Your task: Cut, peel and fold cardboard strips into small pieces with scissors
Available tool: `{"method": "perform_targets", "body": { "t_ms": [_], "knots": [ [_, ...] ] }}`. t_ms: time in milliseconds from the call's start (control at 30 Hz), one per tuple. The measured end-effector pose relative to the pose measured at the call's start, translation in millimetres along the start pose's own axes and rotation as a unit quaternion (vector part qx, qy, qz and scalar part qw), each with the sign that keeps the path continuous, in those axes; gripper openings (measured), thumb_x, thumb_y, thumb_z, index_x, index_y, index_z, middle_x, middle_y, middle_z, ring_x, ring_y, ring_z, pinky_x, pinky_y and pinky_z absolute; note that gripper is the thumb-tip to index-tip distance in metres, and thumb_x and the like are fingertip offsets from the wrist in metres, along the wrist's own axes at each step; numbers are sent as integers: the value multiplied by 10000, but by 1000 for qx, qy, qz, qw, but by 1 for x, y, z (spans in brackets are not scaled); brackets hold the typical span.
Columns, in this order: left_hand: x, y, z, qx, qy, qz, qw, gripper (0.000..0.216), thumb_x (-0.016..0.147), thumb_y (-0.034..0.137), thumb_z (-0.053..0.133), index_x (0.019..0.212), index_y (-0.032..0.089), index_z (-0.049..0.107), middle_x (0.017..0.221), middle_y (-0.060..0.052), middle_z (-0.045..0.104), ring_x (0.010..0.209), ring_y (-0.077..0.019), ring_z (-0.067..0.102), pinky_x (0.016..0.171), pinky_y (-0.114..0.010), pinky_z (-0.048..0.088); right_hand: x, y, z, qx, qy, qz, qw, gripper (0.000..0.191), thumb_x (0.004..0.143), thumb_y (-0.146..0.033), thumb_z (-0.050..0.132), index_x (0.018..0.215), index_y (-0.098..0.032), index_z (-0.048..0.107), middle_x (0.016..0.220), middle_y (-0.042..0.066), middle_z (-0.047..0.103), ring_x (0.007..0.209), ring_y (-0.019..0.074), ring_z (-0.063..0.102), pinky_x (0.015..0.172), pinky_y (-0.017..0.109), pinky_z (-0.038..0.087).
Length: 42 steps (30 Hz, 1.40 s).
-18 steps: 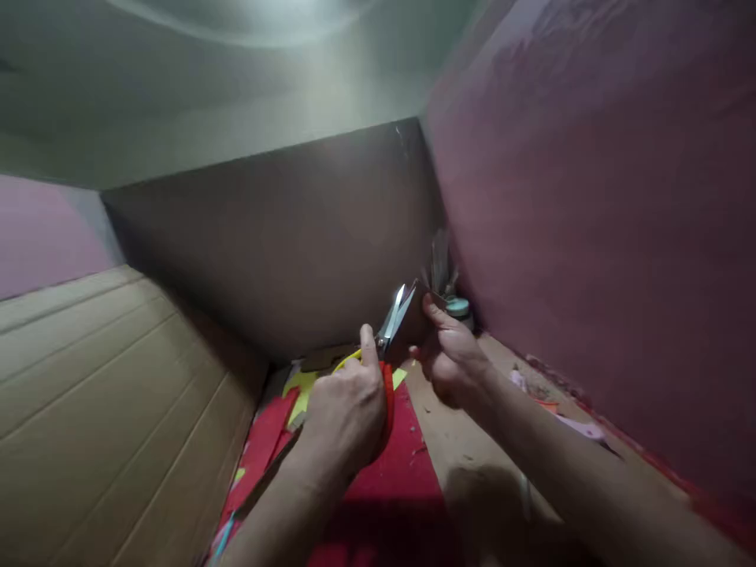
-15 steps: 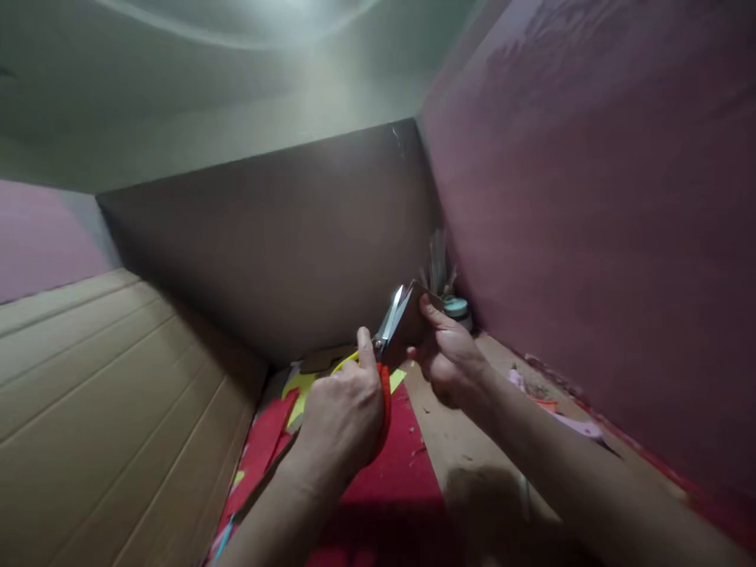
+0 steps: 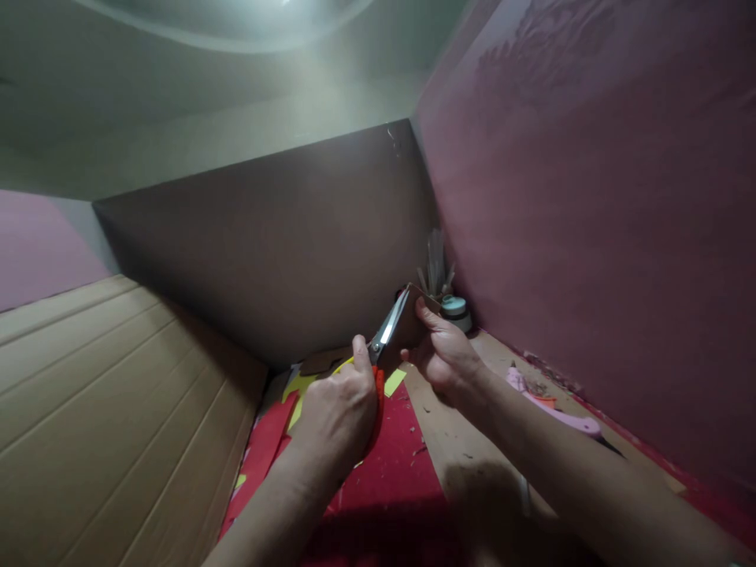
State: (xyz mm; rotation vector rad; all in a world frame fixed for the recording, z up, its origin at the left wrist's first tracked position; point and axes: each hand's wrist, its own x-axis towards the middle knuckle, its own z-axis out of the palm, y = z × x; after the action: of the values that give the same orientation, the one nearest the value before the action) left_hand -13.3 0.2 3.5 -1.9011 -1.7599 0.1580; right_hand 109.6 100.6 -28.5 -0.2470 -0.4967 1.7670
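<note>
My left hand (image 3: 346, 405) is closed round the red and yellow handles of a pair of scissors (image 3: 387, 331), its index finger stretched up along them. The blades point up and to the right and lie nearly together, their tips at the edge of a brown piece of cardboard (image 3: 418, 316). My right hand (image 3: 442, 346) pinches that cardboard, with the thumb on its near face. Part of the cardboard blends into the dark wall behind, so its full outline is hard to see.
A pink glue gun (image 3: 555, 409) lies by the right wall. Glue sticks (image 3: 435, 264) stand in the back corner beside a jar with a light-blue lid (image 3: 454, 305). Red paper (image 3: 265, 445) and a yellow strip (image 3: 395, 383) lie on the surface. A large cardboard panel (image 3: 112, 417) leans at left.
The scissor blades have gone from parted to nearly closed at the cardboard's edge. Both hands appear slightly further left.
</note>
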Motion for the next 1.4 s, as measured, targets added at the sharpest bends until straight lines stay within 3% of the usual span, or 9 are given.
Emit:
{"method": "perform_targets", "body": {
  "t_ms": [300, 467, 667, 833, 1100, 1267, 1400],
  "knots": [
    [6, 3, -18, -6, 3, 21, 1000, 657, 782, 50, 391, 1413, -6, 216, 898, -161, 677, 762, -274, 684, 601, -331, 510, -5, 1, 5, -5, -48, -3, 999, 152, 891, -300, 573, 983, -199, 640, 747, 26, 725, 563, 172, 637, 388, 232, 433],
    [9, -1, -16, -3, 32, 30, 999, 640, 777, 85, 410, 1377, -63, 245, 852, -167, 686, 711, -301, 694, 538, -357, 498, -3, 1, 3, -2, -46, -11, 999, 165, 874, -307, 594, 996, -202, 634, 731, 20, 718, 524, 165, 620, 366, 224, 414],
    [12, -5, -10, -35, 49, 40, 997, 424, 809, 183, 454, 1208, 42, 438, 702, -99, 678, 635, -320, 696, 491, -362, 475, -2, 0, 4, 10, -26, -11, 1000, 146, 881, -284, 586, 1002, -211, 621, 703, 4, 708, 530, 165, 623, 375, 229, 437],
    [12, -2, -10, -46, 29, 42, 998, 246, 821, 144, 419, 1056, 109, 484, 742, -100, 684, 661, -317, 704, 509, -356, 481, -3, 0, 5, 14, -19, -13, 1000, 130, 893, -288, 579, 993, -219, 625, 725, -6, 714, 530, 154, 628, 358, 213, 421],
    [11, 4, -25, -49, -10, 21, 999, 390, 794, 56, 396, 1182, 31, 425, 783, -152, 693, 735, -322, 706, 564, -367, 491, -4, 3, 3, 3, -28, -1, 1000, 156, 900, -294, 566, 1008, -197, 625, 716, 13, 714, 542, 166, 630, 401, 245, 457],
    [15, 0, -19, -56, 26, 31, 998, 198, 870, 216, 433, 1030, 110, 482, 751, -118, 686, 685, -309, 701, 544, -340, 475, 0, 2, 0, 3, -21, -5, 1000, 179, 881, -300, 592, 1050, -246, 617, 757, -12, 722, 559, 156, 630, 400, 228, 442],
    [16, -3, -12, -66, 44, 27, 996, 164, 888, 293, 444, 935, 141, 489, 706, -102, 674, 662, -300, 695, 533, -329, 466, 2, 2, -2, -3, -7, 1, 1000, 172, 854, -309, 632, 1015, -250, 619, 763, -10, 724, 606, 169, 650, 405, 224, 445]
  ]
}}
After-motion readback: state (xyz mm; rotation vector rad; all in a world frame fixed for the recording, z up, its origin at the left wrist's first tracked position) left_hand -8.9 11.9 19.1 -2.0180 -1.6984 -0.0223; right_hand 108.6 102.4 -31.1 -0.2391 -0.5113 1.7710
